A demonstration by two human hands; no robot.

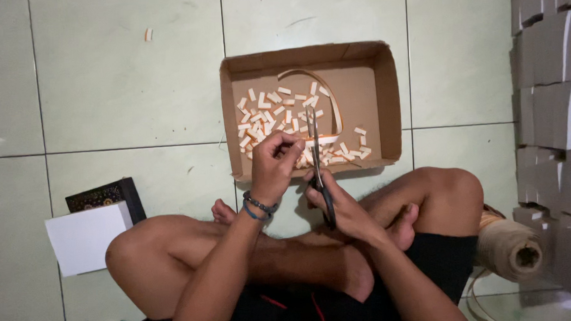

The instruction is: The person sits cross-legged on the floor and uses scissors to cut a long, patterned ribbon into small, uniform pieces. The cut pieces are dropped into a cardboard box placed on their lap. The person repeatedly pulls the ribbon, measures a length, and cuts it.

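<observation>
Grip: left hand (274, 166) pinched on the end of a pale strip (330, 108); right hand (338, 206) closed round scissors (315, 154), blades across the strip.
Cardboard tray (390, 100), on floor before crossed legs: holds the looping strip and cut pieces (265, 117).
Step, judged: mid-snipping. Next calls for feeding the strip forward evenly.

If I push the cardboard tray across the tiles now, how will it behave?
The cardboard tray would probably slide easily: it sits flat on smooth tiles and looks light, holding only small cut pieces. Its walls are thin and may bend. The pieces lie loose and could shift.
</observation>
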